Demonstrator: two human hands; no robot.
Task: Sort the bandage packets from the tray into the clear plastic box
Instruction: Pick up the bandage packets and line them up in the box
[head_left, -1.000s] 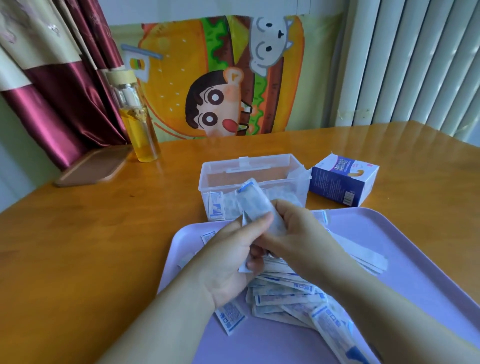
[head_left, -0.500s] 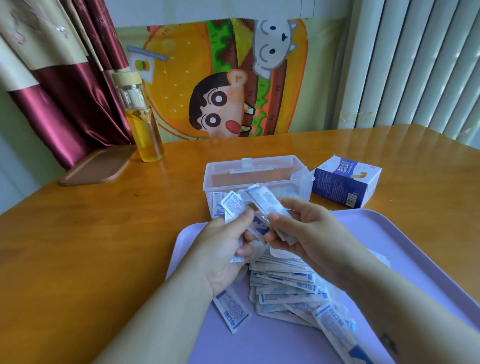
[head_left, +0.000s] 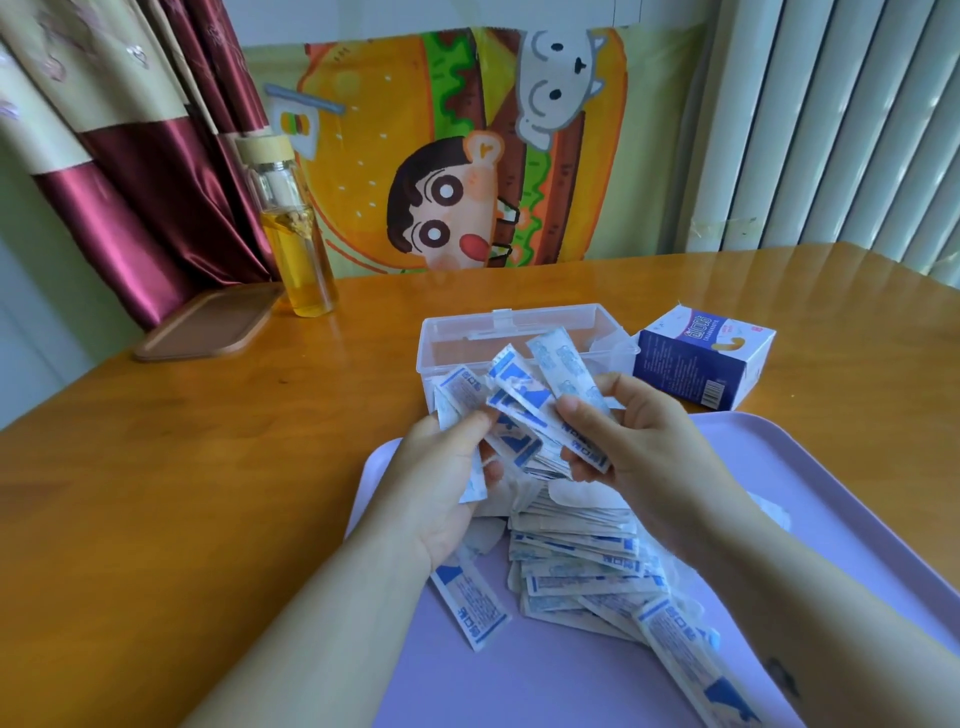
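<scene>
A lilac tray (head_left: 779, 493) lies on the wooden table in front of me, with a heap of white-and-blue bandage packets (head_left: 576, 556) on it. Just beyond it stands the clear plastic box (head_left: 519, 327), open, with a few packets inside at its near wall. My left hand (head_left: 447, 483) grips a fanned bunch of packets (head_left: 514, 400) above the tray's far edge. My right hand (head_left: 628, 441) pinches packets of the same bunch between thumb and fingers. Both hands hover right in front of the box.
A blue-and-white bandage carton (head_left: 701, 364) stands right of the box. A glass bottle of yellow liquid (head_left: 298, 249) and a brown wooden tray (head_left: 208, 322) sit at the back left. Behind the table hang a cartoon cloth, a curtain and blinds.
Both hands have lifted slightly toward the box. The bunch between them has grown and fanned out, from one or two packets to several.
</scene>
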